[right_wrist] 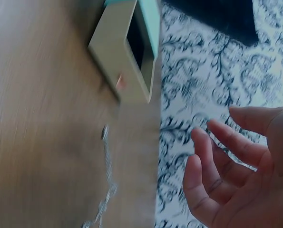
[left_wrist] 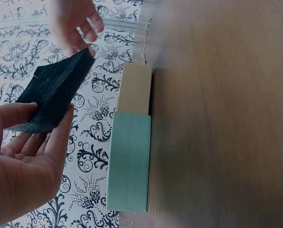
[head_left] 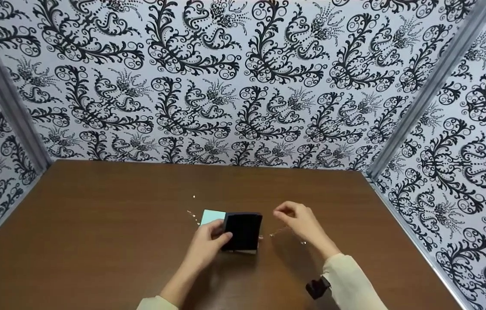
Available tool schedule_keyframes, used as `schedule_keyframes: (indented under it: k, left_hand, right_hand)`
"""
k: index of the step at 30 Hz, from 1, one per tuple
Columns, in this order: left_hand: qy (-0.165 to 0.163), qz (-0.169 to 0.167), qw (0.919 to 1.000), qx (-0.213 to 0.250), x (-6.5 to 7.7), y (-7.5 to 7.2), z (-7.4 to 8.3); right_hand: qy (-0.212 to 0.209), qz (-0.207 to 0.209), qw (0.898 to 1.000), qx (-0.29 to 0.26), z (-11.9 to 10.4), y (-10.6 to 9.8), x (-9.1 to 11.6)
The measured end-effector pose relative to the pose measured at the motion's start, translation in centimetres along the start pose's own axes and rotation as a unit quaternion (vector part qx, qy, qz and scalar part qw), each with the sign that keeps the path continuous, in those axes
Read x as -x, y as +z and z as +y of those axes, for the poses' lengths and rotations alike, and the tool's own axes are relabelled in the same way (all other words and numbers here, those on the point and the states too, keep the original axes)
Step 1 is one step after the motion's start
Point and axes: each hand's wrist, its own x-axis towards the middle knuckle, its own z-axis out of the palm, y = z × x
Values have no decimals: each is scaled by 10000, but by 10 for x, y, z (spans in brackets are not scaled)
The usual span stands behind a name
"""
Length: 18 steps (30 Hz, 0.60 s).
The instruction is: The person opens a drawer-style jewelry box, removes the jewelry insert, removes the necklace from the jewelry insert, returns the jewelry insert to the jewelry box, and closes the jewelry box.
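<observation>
My left hand (head_left: 208, 241) pinches a square black foam pad (head_left: 243, 231) between thumb and fingers, tilted above a small drawer-style box. In the left wrist view the box has a mint-green sleeve (left_wrist: 129, 161) with a beige drawer (left_wrist: 134, 88) pulled partly out. The right wrist view shows the drawer's dark inside and a small ribbon-like tab (right_wrist: 121, 81) on its front. To the right of the pad, my right hand (head_left: 305, 224) hovers with loosely bent fingers and nothing visible in them. A thin silvery chain (right_wrist: 108, 164) lies on the table below it.
The brown wooden table (head_left: 118, 206) carries another fine chain (head_left: 193, 215) left of the box, with a tiny shiny piece (head_left: 194, 196) beyond it. Patterned walls (head_left: 208, 86) enclose the back and sides. A black device (head_left: 317, 287) sits at the right sleeve.
</observation>
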Motion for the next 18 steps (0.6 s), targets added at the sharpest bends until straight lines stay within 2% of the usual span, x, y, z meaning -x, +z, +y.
schedule_keyframes:
  k: [6,14,18]
  left_hand:
    - [-36,35,9999,96,-6,3,2]
    - [-51,126,9998,176,-10,5,4]
    - [-53,104,9997,193,-13,6,3]
  right_hand:
    - [-194,-422,9971,-598,-20,5,2]
    - [-167,-578,9900,-1279,-32,11,4]
    - [-394,-629,9881,-1348,-32,15,5]
